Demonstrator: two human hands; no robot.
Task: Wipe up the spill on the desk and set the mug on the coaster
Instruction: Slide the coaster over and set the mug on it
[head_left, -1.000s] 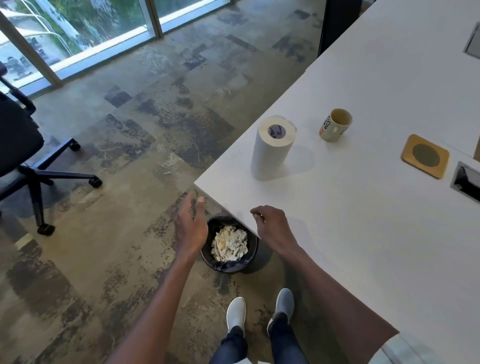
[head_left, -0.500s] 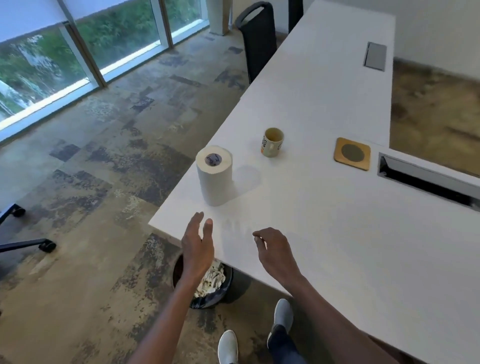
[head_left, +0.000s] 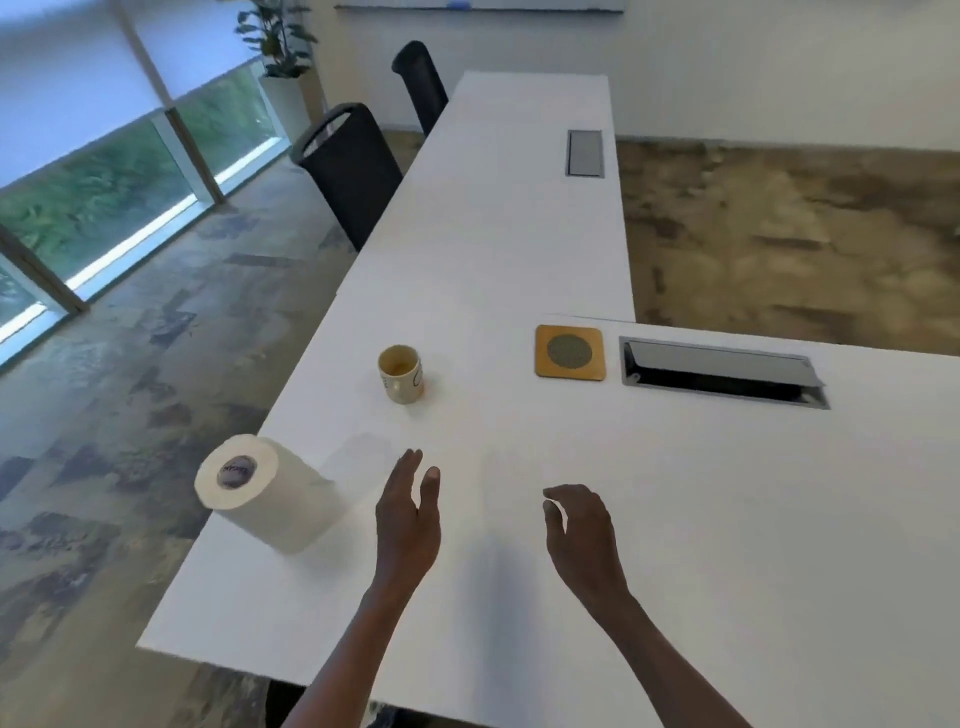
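— Standing upright on the white bench (head_left: 675, 519), that mug (head_left: 400, 373): mouth to the ceiling, long axis straight up. It sits near the window-side edge, beyond the roll and well apart from the coaster.

— How would you say it handles?

— Looks like ceramic to me, so stiff, a bit weighty for its size, smooth on the outside, and it would chip if knocked. Something yellowish shows at the bottom inside, so I'd keep it level. I can't make out a handle from here; a wrap around the body seems the safe hold.

— And the coaster?

— The coaster (head_left: 570, 353) lies flat to the mug's right, a tan square with a grey round patch, just beside the open cable hatch (head_left: 722, 374). Nothing is on it, so that step is not yet done.

— Any spill?

— I can't see one plainly. There's a faint patch between the mug and the roll, but it could be only a shadow.

— The hands?

— Both bare and holding nothing. The left hand (head_left: 408, 519) hovers over the bench with fingers straight, just right of the paper roll (head_left: 265, 493), which stands on end. The right hand (head_left: 582, 530) hangs with fingers loosely curled, short of the coaster.
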